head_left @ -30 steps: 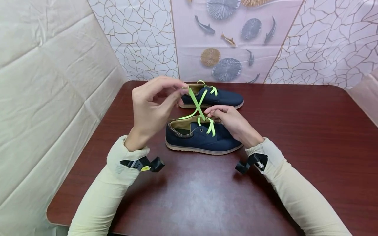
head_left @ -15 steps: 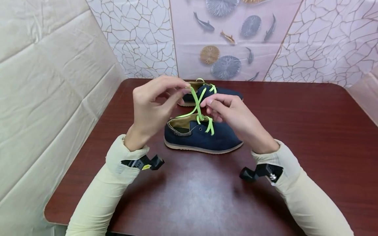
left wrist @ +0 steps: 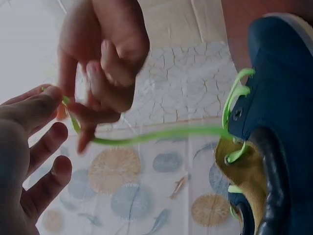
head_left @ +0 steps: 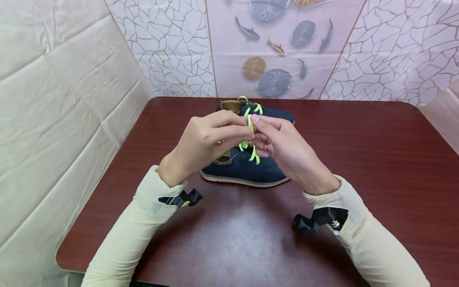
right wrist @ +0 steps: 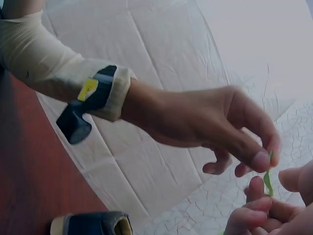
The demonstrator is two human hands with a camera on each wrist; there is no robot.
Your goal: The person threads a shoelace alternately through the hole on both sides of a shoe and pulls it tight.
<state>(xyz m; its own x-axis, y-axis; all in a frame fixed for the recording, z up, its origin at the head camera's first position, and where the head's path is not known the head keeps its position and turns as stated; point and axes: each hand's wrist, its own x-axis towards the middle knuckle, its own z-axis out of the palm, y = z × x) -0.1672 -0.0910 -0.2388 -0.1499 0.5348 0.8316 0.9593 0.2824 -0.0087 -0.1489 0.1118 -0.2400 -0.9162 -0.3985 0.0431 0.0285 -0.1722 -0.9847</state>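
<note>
A navy shoe [head_left: 247, 173] with a tan sole lies side-on on the table, toe to the right, under both hands. From its upper eyelets a neon green shoelace [left wrist: 161, 134] runs up to the hands. My left hand [head_left: 215, 135] pinches the lace's end between thumb and index finger, plain in the left wrist view. My right hand [head_left: 283, 147] meets it from the right, its curled fingers catching the lace just below that pinch. In the right wrist view the right thumb [right wrist: 289, 179] stands apart from the lace. Both hands partly cover the shoe.
Behind stands a second navy shoe [head_left: 277, 114] with green laces, partly hidden by the hands. The dark red table [head_left: 376, 167] extends to either side. A patterned backdrop [head_left: 179, 48] and a pale cloth [head_left: 64, 119] border it. Each wrist carries a small black camera [head_left: 305, 224].
My right hand has risen from beside the shoe's eyelets. My left hand has moved right and slightly down with the lace end, so the hands now meet above the shoe.
</note>
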